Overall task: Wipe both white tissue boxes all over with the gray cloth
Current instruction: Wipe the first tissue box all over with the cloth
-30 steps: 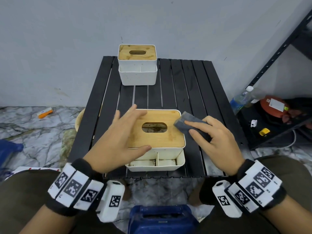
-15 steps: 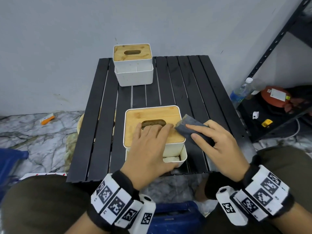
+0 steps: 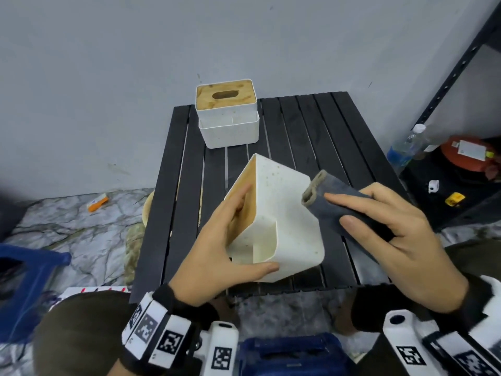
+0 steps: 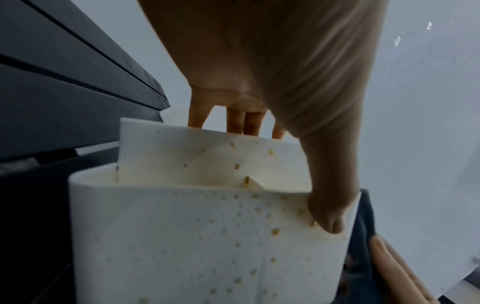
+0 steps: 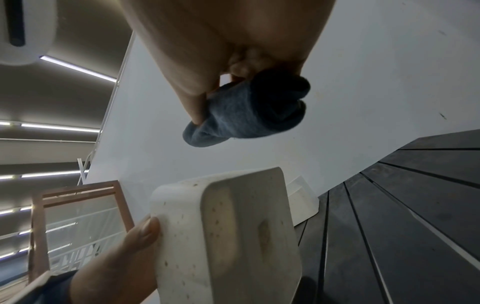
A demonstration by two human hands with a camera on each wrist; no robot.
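My left hand [image 3: 230,240] grips the near white tissue box [image 3: 284,213], lifted off the black slatted table [image 3: 311,126] and tipped on its side. Fingers lie on its wooden lid; the thumb presses the speckled white side [image 4: 207,236]. Brown spots dot the box [image 5: 228,236]. My right hand [image 3: 385,229] holds the folded gray cloth [image 3: 333,202] just right of the box, its folded end close to the box's upper right edge. In the right wrist view the cloth [image 5: 246,115] hangs above the box. The second white tissue box [image 3: 227,115] stands upright at the table's far left.
A dark metal shelf [image 3: 461,63] stands to the right, with a water bottle [image 3: 404,147] and a red round object [image 3: 466,153] below it. A blue container [image 3: 290,354] sits between my knees. A blue bin [image 3: 24,280] is on the marble floor at left.
My left hand has lifted the near box off the table and tipped it on its side, lid facing left. My right hand with the cloth has risen alongside it.
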